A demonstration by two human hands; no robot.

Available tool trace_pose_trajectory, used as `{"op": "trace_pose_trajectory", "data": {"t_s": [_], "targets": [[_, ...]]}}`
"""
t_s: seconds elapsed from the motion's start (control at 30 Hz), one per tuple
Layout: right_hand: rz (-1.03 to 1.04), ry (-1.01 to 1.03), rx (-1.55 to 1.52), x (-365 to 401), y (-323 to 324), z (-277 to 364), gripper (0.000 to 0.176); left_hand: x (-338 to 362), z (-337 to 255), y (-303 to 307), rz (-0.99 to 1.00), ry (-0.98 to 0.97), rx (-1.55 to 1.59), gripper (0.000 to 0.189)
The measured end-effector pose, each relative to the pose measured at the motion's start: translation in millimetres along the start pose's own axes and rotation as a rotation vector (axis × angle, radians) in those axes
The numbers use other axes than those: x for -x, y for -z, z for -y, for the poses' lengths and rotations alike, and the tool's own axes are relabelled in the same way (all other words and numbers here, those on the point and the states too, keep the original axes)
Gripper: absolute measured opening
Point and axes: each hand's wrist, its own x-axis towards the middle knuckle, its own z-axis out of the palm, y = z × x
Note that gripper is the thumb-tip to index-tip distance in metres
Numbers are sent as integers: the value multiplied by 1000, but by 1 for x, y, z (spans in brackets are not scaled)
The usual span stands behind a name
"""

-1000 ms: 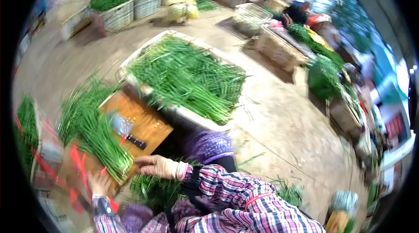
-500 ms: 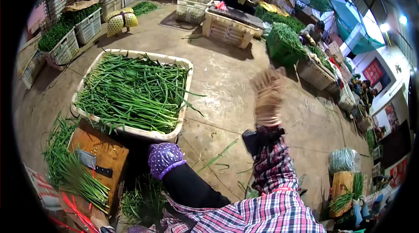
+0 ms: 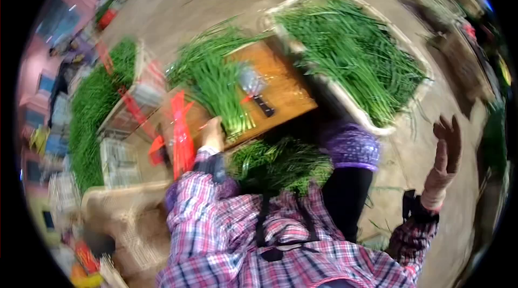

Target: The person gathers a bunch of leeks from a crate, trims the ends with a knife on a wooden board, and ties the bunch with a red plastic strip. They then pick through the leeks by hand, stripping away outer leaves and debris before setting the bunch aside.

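Note:
My left hand (image 3: 213, 134) is at the near edge of a wooden board (image 3: 288, 85), beside the pale ends of a bunch of garlic chives (image 3: 221, 91); its fingers are blurred. Red plastic strips (image 3: 182, 137) hang just left of it. On the board, right of the bunch, lies a cleaver (image 3: 251, 82) with a black handle. Out to the right, my right hand (image 3: 448, 150) is raised over the floor, fingers spread, holding nothing; its wrist and palm look wrapped in tan covering. A large white crate (image 3: 418, 96) full of garlic chives stands beyond the board.
Another crate (image 3: 145, 69) heaped with greens stands on the left. A beige plastic crate (image 3: 135, 223) is at the lower left. Loose greens (image 3: 286, 161) lie in the dark gap below the board. More crates (image 3: 458, 53) line the right side.
The view has swung left, bringing the board, bunch and left hand to the middle. My right hand, blurred over the floor before, now shows spread fingers at the far right.

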Motion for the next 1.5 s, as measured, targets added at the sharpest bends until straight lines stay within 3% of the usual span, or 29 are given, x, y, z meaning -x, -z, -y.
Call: {"op": "trace_pose_trajectory", "data": {"t_s": [0.03, 0.07, 0.1, 0.13, 0.3, 0.37, 0.47, 0.63, 0.77, 0.87, 0.97, 1.07, 1.13, 1.2, 1.23, 1.27, 1.33, 1.37, 1.4, 1.43, 1.47, 1.5], "targets": [[134, -114, -31, 11, -21, 10, 45, -31, 39, 20, -44, -81, 252, 19], [247, -224, -23, 20, -38, 18, 42, -25, 39, 15, -71, -57, 255, 25], [395, -224, 52, 27, -65, 31, 39, -16, 36, 18, -175, 9, 269, 35], [598, -123, 94, 29, -90, 33, 40, -11, 26, 26, -45, 74, 260, 59], [1458, 294, 211, 59, -220, 39, 40, -16, 24, 27, -73, 166, 388, 59], [1530, 323, 131, 89, -269, 16, 36, -17, 26, 28, -58, 178, 408, 57], [1814, 217, 387, 110, -340, 7, 41, -17, 35, 32, -34, 169, 500, 56], [1795, -27, 317, 138, -402, -28, 43, -22, 42, 33, -46, 204, 575, 48], [1426, -136, 132, 148, -404, -55, 44, -24, 45, 33, -16, 219, 574, 48], [1508, -103, 208, 132, -377, -26, 44, -21, 44, 34, 39, 212, 578, 52], [1673, -94, 51, 124, -340, -15, 43, -17, 41, 40, 97, 202, 461, 61], [1698, -69, 38, 92, -292, 1, 46, -15, 38, 36, 18, 106, 388, 34], [1530, 21, -56, 71, -258, 1, 42, -6, 30, 28, -50, -53, 474, 25], [1336, -12, -125, 51, -217, 6, 34, 8, 5, 15, 12, -52, 505, 30], [1307, 4, -180, 44, -221, -13, 31, -19, 17, 33, 8, -130, 456, 34], [1238, -44, -174, 29, -205, -8, 26, -8, -11, 17, -83, -155, 456, 36], [1080, -49, -239, 21, -161, -23, 22, -6, -29, -4, 85, -161, 604, 40], [1014, -225, -260, 25, -138, -27, 17, 4, -42, -18, 142, -189, 630, 41], [915, -129, -174, 27, -119, -40, 14, 12, -57, -34, 198, -203, 647, 43], [871, -280, -178, 27, -97, -43, 13, 25, -70, -50, 321, -238, 660, 45], [887, -440, -232, 17, -98, -66, 11, 39, -82, -65, 211, -326, 636, 44], [785, -441, -233, 15, -89, -79, 12, 46, -99, -90, 174, -257, 673, 44]]}}
